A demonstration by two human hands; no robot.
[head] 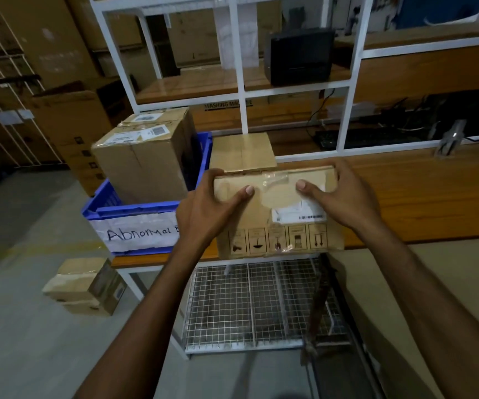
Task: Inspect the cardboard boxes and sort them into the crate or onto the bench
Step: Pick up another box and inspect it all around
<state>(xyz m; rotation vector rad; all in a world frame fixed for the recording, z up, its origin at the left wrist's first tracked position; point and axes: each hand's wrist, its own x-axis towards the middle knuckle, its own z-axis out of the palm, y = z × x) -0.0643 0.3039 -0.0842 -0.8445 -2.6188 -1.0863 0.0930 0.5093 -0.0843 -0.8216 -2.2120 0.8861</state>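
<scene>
left hand (203,211): grips cardboard box (278,214), thumb on top
right hand (344,197): grips same box
blue crate (203,156): beside it

The wooden counter (422,197) carries a blue crate (203,156) at its left end, with a small cardboard box (242,152) just beside it.
</scene>
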